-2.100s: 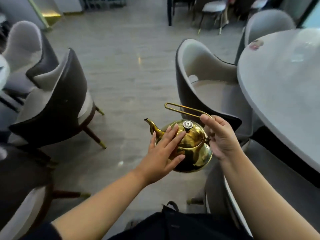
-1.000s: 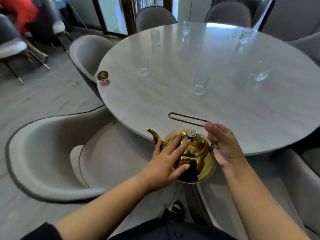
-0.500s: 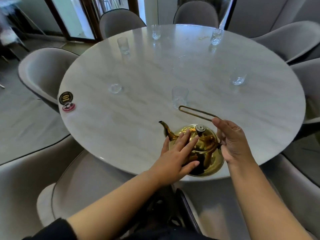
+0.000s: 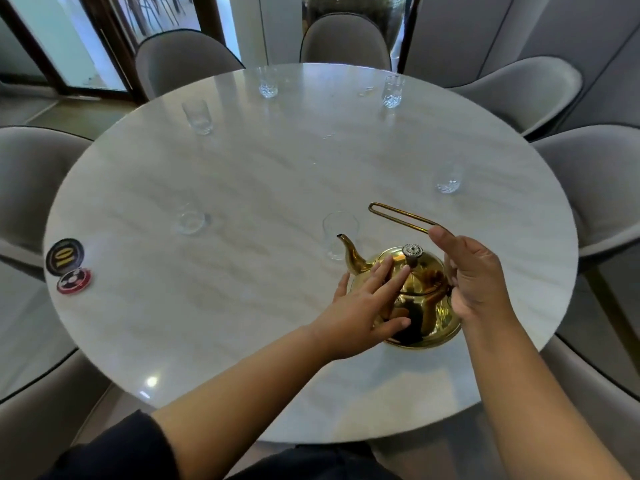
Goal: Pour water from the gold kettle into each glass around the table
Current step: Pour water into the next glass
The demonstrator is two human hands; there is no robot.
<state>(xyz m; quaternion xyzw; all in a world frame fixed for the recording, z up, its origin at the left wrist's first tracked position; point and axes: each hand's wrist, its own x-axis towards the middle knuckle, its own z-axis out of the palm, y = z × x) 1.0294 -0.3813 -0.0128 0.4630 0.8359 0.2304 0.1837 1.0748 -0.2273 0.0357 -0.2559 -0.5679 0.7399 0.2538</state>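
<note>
The gold kettle (image 4: 420, 299) is over the near right part of the round marble table (image 4: 263, 174). My right hand (image 4: 474, 278) grips its wire handle at the back. The straight fingers of my left hand (image 4: 363, 306) press flat against its left side. Its spout points up and left, right beside the nearest glass (image 4: 339, 233). Several more clear glasses stand around the table: one at the left (image 4: 188, 220), one at the right (image 4: 448, 180), and three toward the far edge (image 4: 197, 116) (image 4: 268, 83) (image 4: 393, 91). I cannot tell whether the kettle rests on the table.
Grey upholstered chairs ring the table, one at the far side (image 4: 343, 39) and others at left and right. A black number disc (image 4: 64, 256) and a red disc (image 4: 73, 280) lie at the table's left edge. Glass doors stand behind at the left.
I have turned from the chairs to the table. The kettle has come forward from the table's near edge to over the top, its spout now beside the nearest glass. Both hands keep their hold.
</note>
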